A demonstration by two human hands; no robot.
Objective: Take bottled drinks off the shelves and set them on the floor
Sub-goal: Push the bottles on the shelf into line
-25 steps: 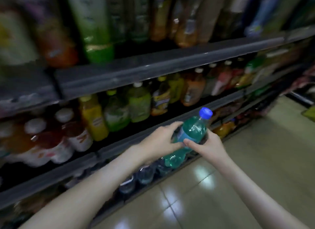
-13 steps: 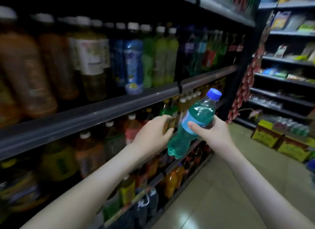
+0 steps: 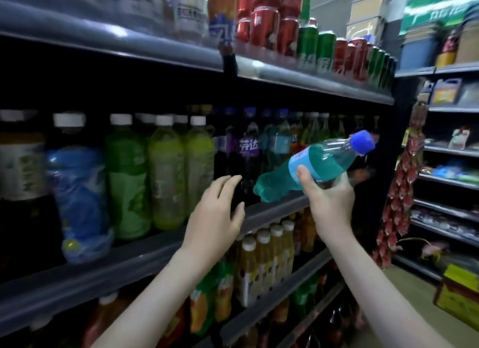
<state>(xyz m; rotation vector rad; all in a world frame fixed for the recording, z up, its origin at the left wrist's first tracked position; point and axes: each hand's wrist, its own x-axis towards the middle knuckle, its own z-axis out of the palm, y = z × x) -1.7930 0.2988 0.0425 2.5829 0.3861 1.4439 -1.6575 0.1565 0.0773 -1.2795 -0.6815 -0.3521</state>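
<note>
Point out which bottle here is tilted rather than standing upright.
The teal bottle with the blue cap, gripped in the right hand. It leans with its cap up and to the right, while the shelved bottles, like the green tea bottles, stand upright.

The teal bottle (image 3: 308, 170) is clear, glossy plastic with a smooth blue cap (image 3: 362, 142) and a paper-like pale blue label (image 3: 302, 163). The green bottles (image 3: 166, 176) on the left are shiny plastic with matt white caps. The shelf edges (image 3: 280, 207) look like smooth grey metal with a dull sheen, and the cans (image 3: 264, 23) far up top are glossy metal.
</note>
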